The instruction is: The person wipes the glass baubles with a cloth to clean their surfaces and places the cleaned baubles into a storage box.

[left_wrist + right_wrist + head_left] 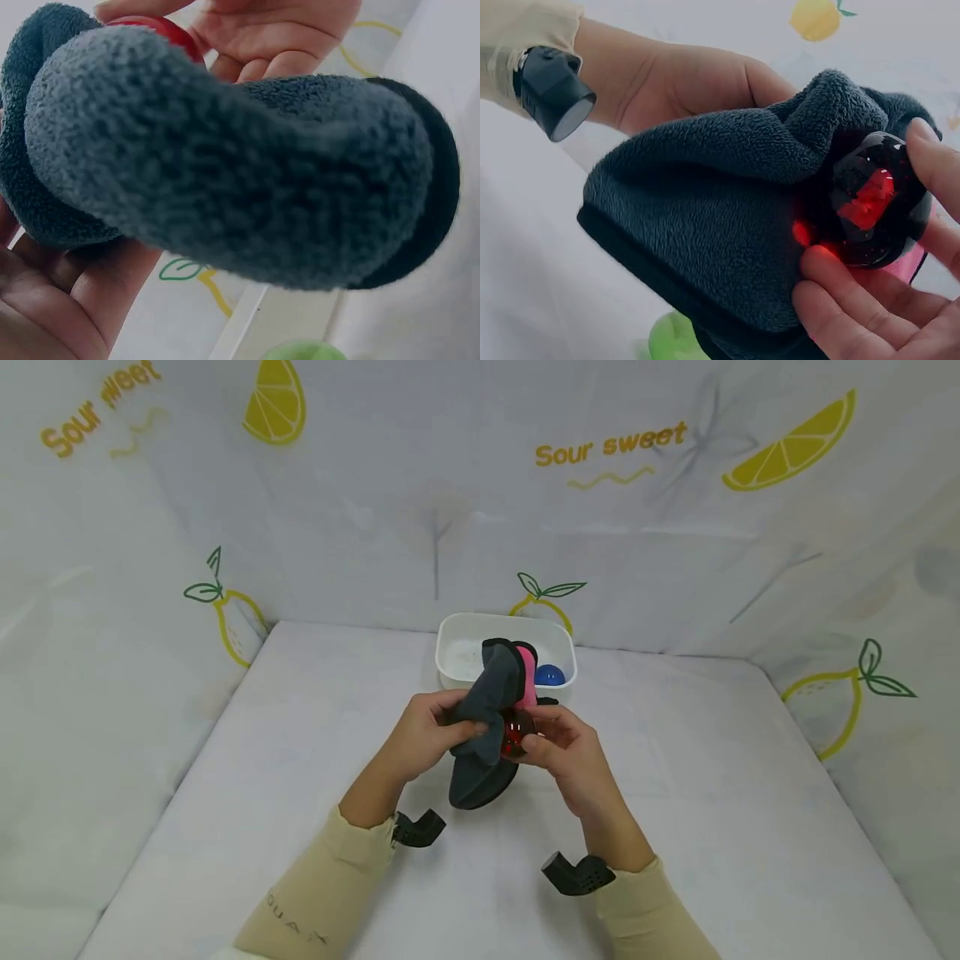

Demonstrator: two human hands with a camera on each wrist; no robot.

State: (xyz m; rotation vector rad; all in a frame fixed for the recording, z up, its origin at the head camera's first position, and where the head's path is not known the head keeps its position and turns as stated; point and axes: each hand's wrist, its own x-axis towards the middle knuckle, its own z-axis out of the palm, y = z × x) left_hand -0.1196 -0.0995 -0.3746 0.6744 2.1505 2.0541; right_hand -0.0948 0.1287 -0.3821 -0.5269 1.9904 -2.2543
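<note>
A dark blue-grey towelling cloth [491, 689] with black edging and a pink part hangs bunched between the two hands. My left hand [423, 735] grips its folds from the left, the thumb lying on top. A glossy, see-through red ball [516, 735] is pinched between the thumb and fingers of my right hand [567, 752], up against the cloth. In the right wrist view the ball [870, 201] looks dark, with a bright red patch. The left wrist view shows mostly the cloth [225, 165], which hides much of the ball.
Behind the cloth stands a white bin [459, 647] with a blue ball [550, 675] inside. Something rounded and green [673, 339] peeks out below the cloth in the right wrist view. A white sheet with lemon prints covers the table [322, 693] and the wall behind.
</note>
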